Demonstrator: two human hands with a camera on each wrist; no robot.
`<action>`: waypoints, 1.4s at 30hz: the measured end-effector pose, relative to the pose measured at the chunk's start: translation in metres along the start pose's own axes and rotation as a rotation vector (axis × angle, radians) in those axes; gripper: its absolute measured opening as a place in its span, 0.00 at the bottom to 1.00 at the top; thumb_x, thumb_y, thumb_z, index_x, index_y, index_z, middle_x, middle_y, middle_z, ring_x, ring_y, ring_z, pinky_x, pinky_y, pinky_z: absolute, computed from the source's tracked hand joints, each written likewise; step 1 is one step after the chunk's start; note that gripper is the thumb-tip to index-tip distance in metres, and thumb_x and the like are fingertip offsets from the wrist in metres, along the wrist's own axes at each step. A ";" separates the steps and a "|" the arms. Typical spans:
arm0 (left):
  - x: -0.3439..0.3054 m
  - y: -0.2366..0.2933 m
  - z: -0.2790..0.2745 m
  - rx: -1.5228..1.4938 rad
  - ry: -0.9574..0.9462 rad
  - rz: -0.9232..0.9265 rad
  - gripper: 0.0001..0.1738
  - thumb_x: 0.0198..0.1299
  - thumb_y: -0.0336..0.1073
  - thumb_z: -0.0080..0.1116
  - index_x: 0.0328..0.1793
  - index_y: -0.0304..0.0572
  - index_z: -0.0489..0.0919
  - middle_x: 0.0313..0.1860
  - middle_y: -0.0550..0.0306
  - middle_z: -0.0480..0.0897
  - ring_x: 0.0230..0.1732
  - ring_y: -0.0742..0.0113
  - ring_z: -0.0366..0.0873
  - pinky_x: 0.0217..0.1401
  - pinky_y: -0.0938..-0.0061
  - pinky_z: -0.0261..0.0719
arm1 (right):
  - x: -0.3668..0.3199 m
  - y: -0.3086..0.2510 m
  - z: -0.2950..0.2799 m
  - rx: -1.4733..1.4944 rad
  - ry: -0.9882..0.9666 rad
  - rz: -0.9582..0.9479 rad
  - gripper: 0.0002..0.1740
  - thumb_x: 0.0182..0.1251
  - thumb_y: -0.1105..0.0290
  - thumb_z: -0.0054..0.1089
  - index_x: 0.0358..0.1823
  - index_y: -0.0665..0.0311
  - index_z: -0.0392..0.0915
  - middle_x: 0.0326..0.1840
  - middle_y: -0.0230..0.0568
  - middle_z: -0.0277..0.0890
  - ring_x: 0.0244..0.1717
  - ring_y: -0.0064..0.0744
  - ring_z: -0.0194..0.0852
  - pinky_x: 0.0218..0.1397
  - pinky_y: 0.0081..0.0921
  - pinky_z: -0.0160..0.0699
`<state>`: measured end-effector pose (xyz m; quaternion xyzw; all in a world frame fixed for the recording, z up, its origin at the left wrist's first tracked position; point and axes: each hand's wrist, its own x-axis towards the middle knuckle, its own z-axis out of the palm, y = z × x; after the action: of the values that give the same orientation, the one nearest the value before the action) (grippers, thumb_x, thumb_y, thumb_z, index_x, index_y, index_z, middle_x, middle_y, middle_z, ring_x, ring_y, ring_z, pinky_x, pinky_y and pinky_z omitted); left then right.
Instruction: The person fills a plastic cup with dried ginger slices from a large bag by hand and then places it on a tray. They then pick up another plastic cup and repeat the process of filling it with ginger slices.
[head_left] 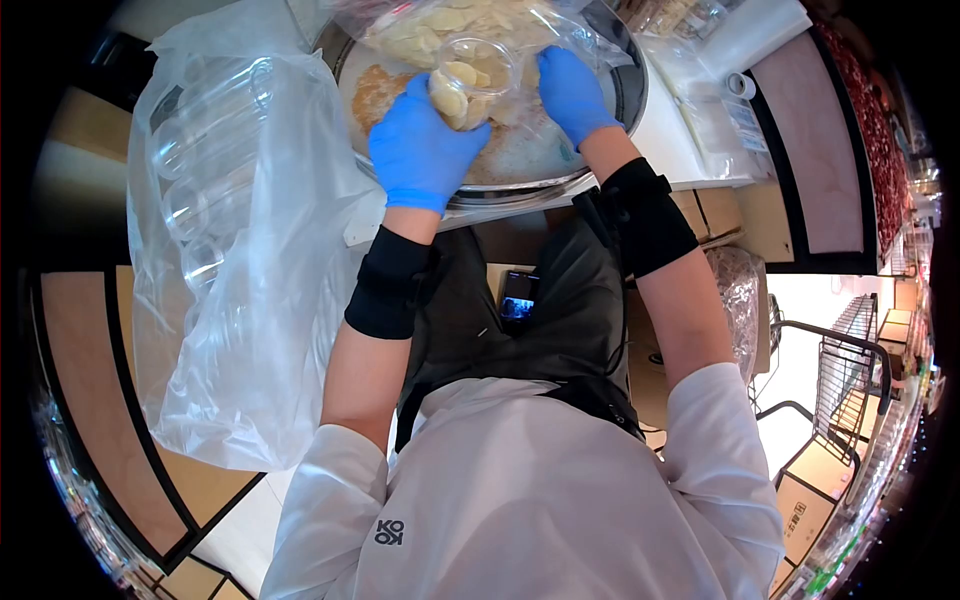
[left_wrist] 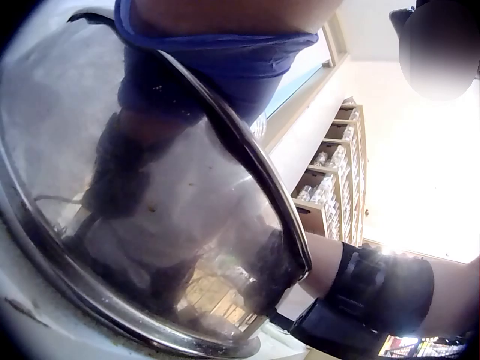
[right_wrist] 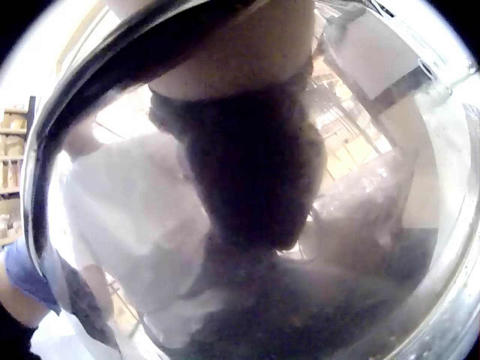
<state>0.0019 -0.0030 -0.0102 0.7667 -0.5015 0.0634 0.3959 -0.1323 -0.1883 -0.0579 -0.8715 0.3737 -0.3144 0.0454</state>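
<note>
My left hand [head_left: 425,150], in a blue glove, grips a clear plastic cup [head_left: 492,62] partly filled with pale yellow slices [head_left: 455,104]. The cup is tilted over a wide round metal pan [head_left: 540,182]. To its right, my gloved right hand [head_left: 575,98] is over the pan, fingertips beside clear plastic film; I cannot tell whether it grips the film. Behind the cup lies a clear bag [head_left: 410,38] of similar slices. In the left wrist view the blue glove's cuff [left_wrist: 217,71] shows above the pan's shiny side [left_wrist: 172,202]; both wrist views hide the fingertips.
A large clear bag of stacked plastic cups [head_left: 215,210] stands at the left. Plastic sheets [head_left: 715,110] and a small white roll [head_left: 740,86] lie on the counter at the right. A phone [head_left: 518,296] shows below the pan, between the legs. A wire cart [head_left: 845,350] stands farther right.
</note>
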 end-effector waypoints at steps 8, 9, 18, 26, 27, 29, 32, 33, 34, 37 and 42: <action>0.001 0.000 -0.002 0.034 -0.082 0.017 0.41 0.37 0.53 0.76 0.58 0.44 0.75 0.43 0.47 0.83 0.42 0.52 0.83 0.46 0.61 0.80 | 0.001 -0.007 -0.042 0.139 -0.093 0.137 0.14 0.71 0.64 0.51 0.46 0.68 0.79 0.42 0.53 0.81 0.37 0.45 0.82 0.43 0.36 0.79; 0.001 0.000 -0.003 0.033 -0.084 0.017 0.41 0.37 0.53 0.76 0.58 0.44 0.75 0.43 0.47 0.83 0.42 0.52 0.83 0.46 0.61 0.80 | 0.000 -0.006 -0.049 0.137 -0.094 0.138 0.14 0.71 0.64 0.51 0.46 0.68 0.79 0.42 0.53 0.81 0.37 0.45 0.82 0.43 0.36 0.79; 0.003 0.002 -0.004 0.081 -0.134 0.042 0.42 0.37 0.48 0.77 0.62 0.45 0.74 0.49 0.46 0.82 0.47 0.49 0.82 0.50 0.61 0.81 | 0.003 -0.025 -0.136 0.150 -0.026 0.005 0.12 0.67 0.61 0.57 0.42 0.61 0.83 0.36 0.49 0.82 0.39 0.48 0.81 0.41 0.36 0.78; 0.004 0.007 -0.009 0.120 -0.156 0.088 0.42 0.38 0.46 0.76 0.62 0.45 0.73 0.50 0.45 0.82 0.47 0.50 0.82 0.50 0.61 0.80 | -0.006 -0.073 -0.105 0.431 -0.216 -0.189 0.13 0.68 0.65 0.60 0.46 0.66 0.81 0.35 0.42 0.80 0.30 0.29 0.76 0.39 0.28 0.77; 0.004 0.006 -0.008 0.120 -0.156 0.088 0.42 0.38 0.46 0.76 0.62 0.45 0.73 0.50 0.45 0.82 0.47 0.50 0.82 0.50 0.61 0.80 | -0.008 -0.078 -0.100 0.351 -0.135 -0.242 0.12 0.68 0.65 0.60 0.46 0.66 0.81 0.34 0.43 0.80 0.29 0.29 0.75 0.39 0.28 0.77; 0.004 0.003 -0.005 0.114 -0.144 0.092 0.42 0.38 0.46 0.76 0.62 0.45 0.73 0.49 0.45 0.82 0.47 0.50 0.82 0.50 0.61 0.80 | -0.010 -0.082 -0.098 0.355 -0.125 -0.235 0.12 0.67 0.64 0.60 0.45 0.65 0.81 0.34 0.44 0.80 0.29 0.31 0.75 0.39 0.28 0.76; 0.004 0.002 -0.005 0.110 -0.143 0.100 0.42 0.37 0.46 0.77 0.62 0.44 0.73 0.49 0.46 0.82 0.47 0.50 0.82 0.50 0.61 0.80 | -0.015 -0.089 -0.103 0.330 -0.144 -0.225 0.09 0.65 0.67 0.58 0.43 0.64 0.81 0.36 0.51 0.80 0.37 0.49 0.81 0.41 0.34 0.78; 0.004 0.004 -0.005 0.108 -0.137 0.104 0.42 0.37 0.46 0.77 0.62 0.44 0.73 0.49 0.46 0.82 0.47 0.50 0.82 0.50 0.61 0.80 | -0.016 -0.088 -0.105 0.391 -0.188 -0.194 0.12 0.66 0.65 0.59 0.46 0.64 0.81 0.35 0.46 0.81 0.34 0.39 0.78 0.41 0.30 0.77; 0.004 0.005 -0.006 0.114 -0.143 0.092 0.42 0.37 0.46 0.77 0.62 0.44 0.74 0.49 0.46 0.82 0.47 0.50 0.82 0.51 0.61 0.80 | -0.016 -0.088 -0.106 0.454 -0.231 -0.166 0.15 0.67 0.62 0.61 0.49 0.63 0.81 0.35 0.41 0.81 0.31 0.28 0.76 0.40 0.26 0.75; 0.003 0.006 -0.008 0.103 -0.127 0.083 0.42 0.36 0.45 0.77 0.61 0.44 0.74 0.48 0.46 0.82 0.47 0.51 0.82 0.51 0.62 0.80 | -0.016 -0.086 -0.109 0.500 -0.258 -0.179 0.16 0.66 0.62 0.62 0.49 0.64 0.82 0.37 0.38 0.82 0.31 0.26 0.75 0.40 0.23 0.75; 0.004 0.006 -0.008 0.085 -0.133 0.067 0.41 0.36 0.45 0.77 0.61 0.43 0.75 0.47 0.46 0.83 0.47 0.51 0.82 0.51 0.62 0.79 | -0.007 -0.082 -0.128 0.571 -0.266 -0.037 0.14 0.64 0.62 0.64 0.44 0.65 0.83 0.36 0.37 0.83 0.37 0.27 0.79 0.45 0.26 0.77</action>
<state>0.0010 -0.0015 0.0007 0.7680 -0.5491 0.0469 0.3263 -0.1591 -0.1049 0.0667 -0.8635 0.2452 -0.2908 0.3311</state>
